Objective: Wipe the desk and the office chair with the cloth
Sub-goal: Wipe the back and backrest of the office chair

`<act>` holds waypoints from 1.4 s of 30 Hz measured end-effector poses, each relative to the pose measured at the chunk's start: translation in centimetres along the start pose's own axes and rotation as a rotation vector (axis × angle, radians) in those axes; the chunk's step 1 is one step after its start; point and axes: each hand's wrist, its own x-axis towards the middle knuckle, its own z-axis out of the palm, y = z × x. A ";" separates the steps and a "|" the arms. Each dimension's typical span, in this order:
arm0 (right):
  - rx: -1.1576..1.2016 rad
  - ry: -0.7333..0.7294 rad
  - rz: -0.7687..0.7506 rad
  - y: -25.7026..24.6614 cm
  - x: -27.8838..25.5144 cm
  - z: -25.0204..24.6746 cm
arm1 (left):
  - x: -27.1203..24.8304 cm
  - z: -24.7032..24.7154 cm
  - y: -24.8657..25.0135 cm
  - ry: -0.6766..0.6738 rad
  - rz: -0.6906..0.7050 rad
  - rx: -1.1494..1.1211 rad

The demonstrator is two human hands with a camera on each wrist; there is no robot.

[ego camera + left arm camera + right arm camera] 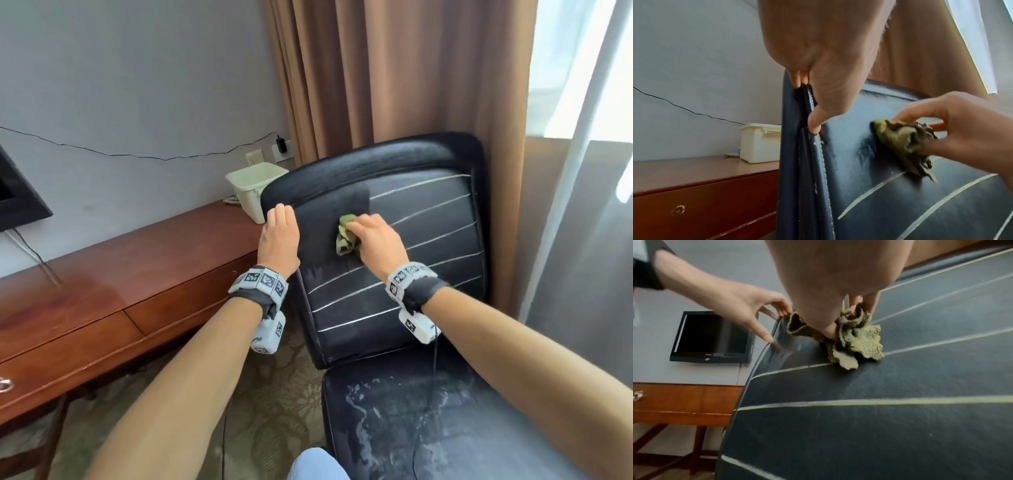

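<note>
A black office chair [421, 240] with pale stitched lines stands right of the wooden desk [113, 274]. My right hand [371, 236] grips a crumpled green cloth [346, 240] and presses it against the upper backrest [869, 162]. In the wrist views the cloth [904, 142] [857, 340] is bunched between the thumb and fingers. My left hand [279, 233] holds the backrest's left edge [809, 129], fingers curled behind it and thumb on the front seam. The chair seat [428, 428] shows whitish smears.
A cream plastic box [255, 185] and a coiled phone cord sit at the desk's far end beside the chair. A black screen [712, 337] hangs on the wall. Brown curtains [394, 85] hang behind the chair. A black cable runs along the wall to a socket.
</note>
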 end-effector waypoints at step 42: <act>-0.004 0.129 0.130 7.5 8.1 -9.4 | 2.8 -0.3 3.9 0.078 0.087 0.124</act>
